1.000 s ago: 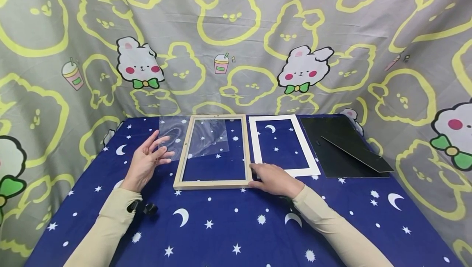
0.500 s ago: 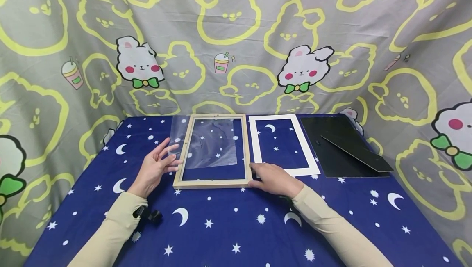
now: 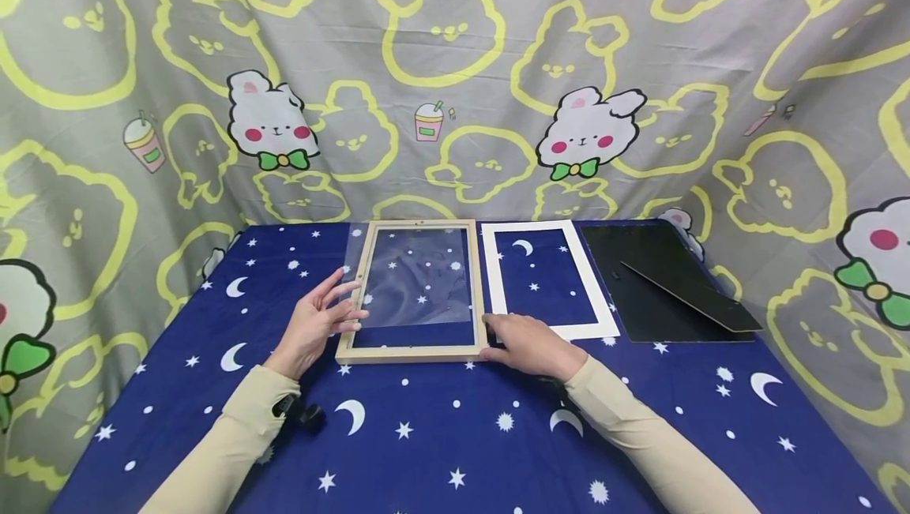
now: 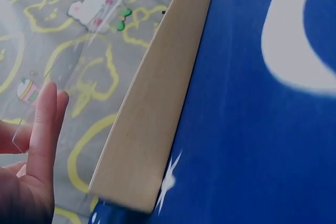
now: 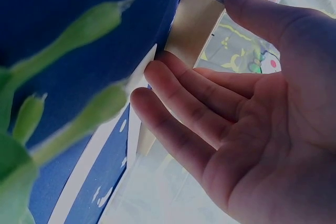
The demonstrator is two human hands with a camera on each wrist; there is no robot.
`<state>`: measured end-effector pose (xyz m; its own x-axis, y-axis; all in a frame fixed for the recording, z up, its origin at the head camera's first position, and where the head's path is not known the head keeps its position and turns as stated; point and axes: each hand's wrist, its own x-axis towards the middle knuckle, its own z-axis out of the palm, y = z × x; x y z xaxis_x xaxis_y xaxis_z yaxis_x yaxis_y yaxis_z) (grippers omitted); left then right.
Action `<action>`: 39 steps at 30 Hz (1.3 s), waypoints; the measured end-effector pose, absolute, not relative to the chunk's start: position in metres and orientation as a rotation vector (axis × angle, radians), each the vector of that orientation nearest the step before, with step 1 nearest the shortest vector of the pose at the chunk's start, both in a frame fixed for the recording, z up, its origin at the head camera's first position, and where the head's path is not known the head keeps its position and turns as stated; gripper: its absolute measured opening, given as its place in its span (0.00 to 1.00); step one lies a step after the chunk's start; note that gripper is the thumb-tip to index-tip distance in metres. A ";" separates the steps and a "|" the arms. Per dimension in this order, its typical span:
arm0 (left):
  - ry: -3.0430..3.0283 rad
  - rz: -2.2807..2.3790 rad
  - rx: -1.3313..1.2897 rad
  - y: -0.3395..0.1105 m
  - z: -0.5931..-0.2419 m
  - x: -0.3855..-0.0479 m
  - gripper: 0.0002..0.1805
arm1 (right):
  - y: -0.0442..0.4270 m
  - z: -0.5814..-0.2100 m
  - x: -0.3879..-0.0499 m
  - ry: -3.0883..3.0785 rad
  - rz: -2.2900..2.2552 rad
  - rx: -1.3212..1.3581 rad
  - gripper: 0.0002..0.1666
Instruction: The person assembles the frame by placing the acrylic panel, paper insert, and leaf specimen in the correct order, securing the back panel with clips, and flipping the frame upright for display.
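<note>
Both hands are apart at the near part of a wooden frame (image 3: pixel 412 354) lying flat on the table (image 3: pixel 398 451). The left hand (image 3: pixel 314 330) pinches a clear sheet (image 3: pixel 415 289) near its near-left corner, thumb against fingers, the other fingers fanned; the right hand (image 3: pixel 535 346) rests at the frame's near-right corner, thumb spread from loosely extended fingers, apparently steadying it.

The step in hand looks like fitting the sheet into the frame. Over the frame, the sheet overlaps the left rail and its near edge falls short of the near rail; whether it touches the wood cannot be told. The next move seems to call for shifting it right and toward the person, squaring its edges inside the rails, then lowering it.

The left forearm angles inward, palm turned sideways; the right reaches in from the other side. A white mat (image 3: pixel 492 261) and black backing board (image 3: pixel 618 293) lie to the right, probably for later layers.
</note>
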<state>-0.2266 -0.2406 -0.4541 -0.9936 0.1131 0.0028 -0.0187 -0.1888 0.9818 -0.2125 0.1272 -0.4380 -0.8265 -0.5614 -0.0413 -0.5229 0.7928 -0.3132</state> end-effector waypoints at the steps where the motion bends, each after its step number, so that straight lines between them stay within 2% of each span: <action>1: 1.943 2.354 0.114 -0.239 -0.454 -0.227 0.41 | 0.127 -0.438 -0.212 2.847 -0.444 -0.871 0.32; 16: 1.979 2.227 0.032 -0.229 -0.460 -0.230 0.39 | 0.127 -0.439 -0.211 2.841 -0.446 -0.833 0.38; 39: 2.013 2.141 0.048 -0.233 -0.465 -0.230 0.40 | 0.128 -0.439 -0.212 2.861 -0.430 -0.897 0.30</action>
<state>-0.2305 -0.2329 -0.4655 -0.9790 0.1687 -0.1141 -0.1243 -0.0508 0.9909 -0.2122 0.1275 -0.4386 -0.8189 -0.5736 -0.0222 -0.5417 0.7850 -0.3004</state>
